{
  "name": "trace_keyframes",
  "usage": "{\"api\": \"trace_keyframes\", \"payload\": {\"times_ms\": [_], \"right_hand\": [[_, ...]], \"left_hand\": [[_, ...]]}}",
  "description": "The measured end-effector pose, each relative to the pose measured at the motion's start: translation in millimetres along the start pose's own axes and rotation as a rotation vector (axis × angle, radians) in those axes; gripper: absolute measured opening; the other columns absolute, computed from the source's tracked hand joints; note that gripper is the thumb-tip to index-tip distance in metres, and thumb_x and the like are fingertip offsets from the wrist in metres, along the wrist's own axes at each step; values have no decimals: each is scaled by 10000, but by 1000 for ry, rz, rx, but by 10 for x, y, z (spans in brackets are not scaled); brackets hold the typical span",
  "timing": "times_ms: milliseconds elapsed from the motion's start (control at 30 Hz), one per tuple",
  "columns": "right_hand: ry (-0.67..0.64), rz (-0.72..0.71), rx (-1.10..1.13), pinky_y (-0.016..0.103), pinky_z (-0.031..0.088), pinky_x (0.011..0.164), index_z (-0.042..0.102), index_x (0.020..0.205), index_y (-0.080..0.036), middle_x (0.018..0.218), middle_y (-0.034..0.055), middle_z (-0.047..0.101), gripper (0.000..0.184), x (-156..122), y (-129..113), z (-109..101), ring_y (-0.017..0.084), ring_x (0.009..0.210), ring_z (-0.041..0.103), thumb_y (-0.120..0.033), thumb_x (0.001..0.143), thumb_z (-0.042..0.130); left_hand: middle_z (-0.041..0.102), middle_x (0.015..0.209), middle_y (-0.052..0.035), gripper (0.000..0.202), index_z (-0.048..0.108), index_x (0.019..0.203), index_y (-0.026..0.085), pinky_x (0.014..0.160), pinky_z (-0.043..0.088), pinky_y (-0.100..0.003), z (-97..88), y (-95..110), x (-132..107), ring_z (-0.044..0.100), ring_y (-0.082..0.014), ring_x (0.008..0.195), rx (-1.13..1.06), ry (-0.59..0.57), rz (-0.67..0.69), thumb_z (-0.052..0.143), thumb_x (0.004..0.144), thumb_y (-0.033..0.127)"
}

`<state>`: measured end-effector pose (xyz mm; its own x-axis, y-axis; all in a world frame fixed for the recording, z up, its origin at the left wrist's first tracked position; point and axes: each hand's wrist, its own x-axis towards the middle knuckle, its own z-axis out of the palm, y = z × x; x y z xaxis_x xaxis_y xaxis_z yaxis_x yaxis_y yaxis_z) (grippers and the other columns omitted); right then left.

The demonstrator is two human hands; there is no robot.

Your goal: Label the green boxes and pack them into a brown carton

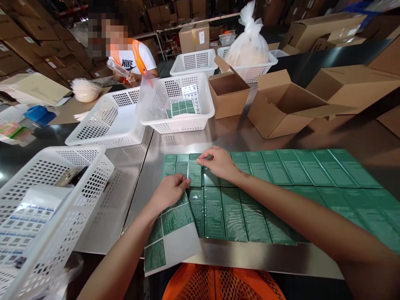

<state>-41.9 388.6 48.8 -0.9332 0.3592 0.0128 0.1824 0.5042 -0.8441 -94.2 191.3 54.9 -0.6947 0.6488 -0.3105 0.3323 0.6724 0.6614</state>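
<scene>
My left hand [171, 191] is closed on a sheet of green stickers [178, 219], which hangs over the table's near edge. Part of that sheet is bare white backing. Beyond it my right hand [217, 161] pinches the edge of a green sticker [195, 170], which lies against one of the boxes in the far row. Flat green boxes [213, 212] in shiny clear wrap lie side by side in two rows under and beside my hands. My right forearm covers some of them.
White baskets [178, 125] stand left and ahead; one holds more green sticker sheets [184, 107]. Open cardboard boxes [231, 100] stand ahead right on the metal table [140, 212]. Across the table a person [134, 62] in an orange vest holds something clear.
</scene>
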Motion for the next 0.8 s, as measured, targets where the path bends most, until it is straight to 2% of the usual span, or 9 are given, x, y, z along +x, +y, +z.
{"api": "trace_keyframes", "payload": {"times_ms": [233,400,567,800], "right_hand": [[-57,44,-74,255,422,617,755,836,-193,773,17,721,133,106,149,73,161,688,646,-312,837,695],[-84,35,-174,261,377,592,756,828,-208,763,11,717,122,136,151,81,160,675,623,-307,842,687],[-86,34,-176,264,364,583,748,809,-214,731,-1,701,122,140,166,85,155,663,606,-311,844,682],[-59,8,-206,270,365,612,729,788,-209,822,13,698,121,130,176,95,163,737,602,-301,851,682]], "left_hand": [[506,576,7,308,509,615,206,586,279,-291,64,32,103,434,-161,588,94,10,-39,471,884,351],[509,581,6,314,474,598,212,600,278,-294,80,53,133,437,-168,597,142,3,-59,486,882,346],[521,590,4,307,484,611,210,609,290,-296,70,69,151,443,-167,600,162,-15,-72,482,887,344],[562,604,-17,305,507,606,208,603,307,-301,70,99,173,491,-179,615,196,-10,-86,495,883,333]]}}
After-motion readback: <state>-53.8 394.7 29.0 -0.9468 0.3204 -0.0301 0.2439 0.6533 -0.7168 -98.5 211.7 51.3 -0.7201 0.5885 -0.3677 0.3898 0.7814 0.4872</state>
